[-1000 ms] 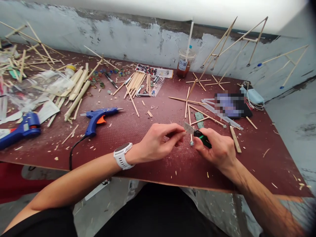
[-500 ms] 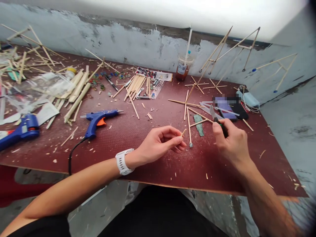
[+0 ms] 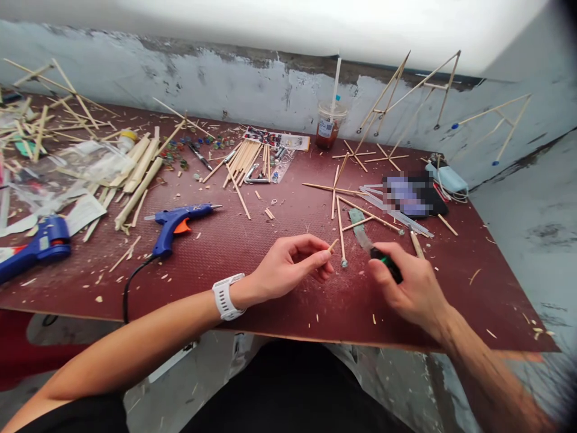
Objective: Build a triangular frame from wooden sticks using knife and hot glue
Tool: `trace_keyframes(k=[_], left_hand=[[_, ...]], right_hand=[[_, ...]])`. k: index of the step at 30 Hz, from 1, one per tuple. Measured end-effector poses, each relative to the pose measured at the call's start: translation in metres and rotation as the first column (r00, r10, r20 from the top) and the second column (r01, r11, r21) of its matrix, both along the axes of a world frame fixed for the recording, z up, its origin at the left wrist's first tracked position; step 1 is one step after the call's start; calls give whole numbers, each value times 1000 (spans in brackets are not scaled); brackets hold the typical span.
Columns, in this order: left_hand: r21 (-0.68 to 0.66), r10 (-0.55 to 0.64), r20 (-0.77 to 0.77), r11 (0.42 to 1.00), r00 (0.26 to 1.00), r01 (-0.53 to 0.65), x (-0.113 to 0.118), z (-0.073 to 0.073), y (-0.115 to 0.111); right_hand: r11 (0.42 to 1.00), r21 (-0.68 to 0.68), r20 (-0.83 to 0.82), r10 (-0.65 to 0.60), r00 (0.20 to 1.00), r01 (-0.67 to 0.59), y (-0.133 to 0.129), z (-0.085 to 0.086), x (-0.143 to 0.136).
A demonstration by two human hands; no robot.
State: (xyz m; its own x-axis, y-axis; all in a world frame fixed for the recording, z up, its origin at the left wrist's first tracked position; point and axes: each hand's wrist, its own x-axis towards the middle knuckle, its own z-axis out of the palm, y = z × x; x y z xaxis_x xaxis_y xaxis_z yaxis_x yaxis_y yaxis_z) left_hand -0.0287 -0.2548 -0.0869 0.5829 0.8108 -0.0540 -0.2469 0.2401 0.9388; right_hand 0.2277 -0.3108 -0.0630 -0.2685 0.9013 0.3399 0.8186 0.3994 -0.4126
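Observation:
Between the thumb and fingers of my left hand (image 3: 291, 267) is a short wooden stick (image 3: 333, 245), its tip poking out to the upper right. My right hand (image 3: 415, 285) is wrapped around the black and green handle of a utility knife (image 3: 390, 266). The blade points up and left, over the lower end of a green strip (image 3: 356, 218). Just beyond my hands lies an A-shaped stick frame (image 3: 341, 237) with greyish blobs at its leg ends. A thicker wooden stick (image 3: 416, 243) lies behind my right hand.
A blue glue gun (image 3: 174, 222) lies left of my hands, another glue gun (image 3: 49, 240) farther left. Bamboo pieces (image 3: 139, 174) and a stick bundle (image 3: 246, 159) lie behind. A drink cup (image 3: 328, 129) stands near the wall. Glue sticks (image 3: 396, 210) and stick frames (image 3: 390, 96) are at right.
My right hand and the knife have moved left and down, closer to my left hand. My left hand keeps its pinch on the stick. The view has shifted slightly.

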Motion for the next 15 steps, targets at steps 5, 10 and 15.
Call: trace_keyframes(k=[5, 10, 15], left_hand=[[5, -100, 33, 995, 994, 100, -2, 3, -2], [35, -113, 16, 993, 993, 113, -3, 5, -4], [106, -69, -8, 992, 998, 70, -2, 4, -6]], right_hand=[[968, 122, 22, 216, 976, -217, 4, -5, -27], [952, 141, 40, 269, 962, -272, 10, -7, -26], [942, 143, 4, 308, 951, -305, 10, -7, -27]])
